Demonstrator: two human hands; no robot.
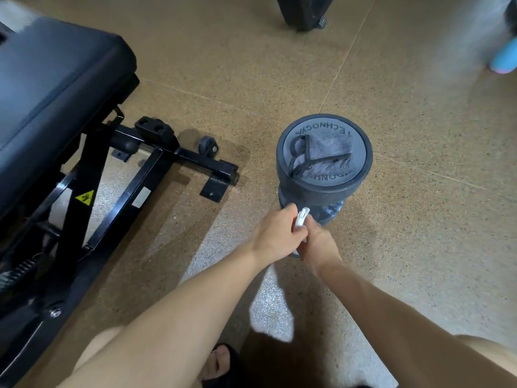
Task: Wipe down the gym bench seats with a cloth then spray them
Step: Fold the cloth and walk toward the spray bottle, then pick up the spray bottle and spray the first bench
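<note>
A grey cloth (324,156) with a dark loop lies folded on the top end of an upright dumbbell (324,189) on the floor. Just in front of the dumbbell, both my hands meet on a spray bottle whose white nozzle head (301,219) sticks up between them. My left hand (275,233) grips the white head from the left. My right hand (317,246) holds the bottle from the right, and its body is mostly hidden. The black padded bench seat (53,88) stands at the left on a black steel frame (156,161).
The bench frame's foot with a small wheel (207,145) reaches toward the dumbbell. A dark machine base (305,12) stands at the top centre. A person's blurred foot in a blue shoe (503,58) is at the top right. My own sandalled foot (221,362) is at the bottom.
</note>
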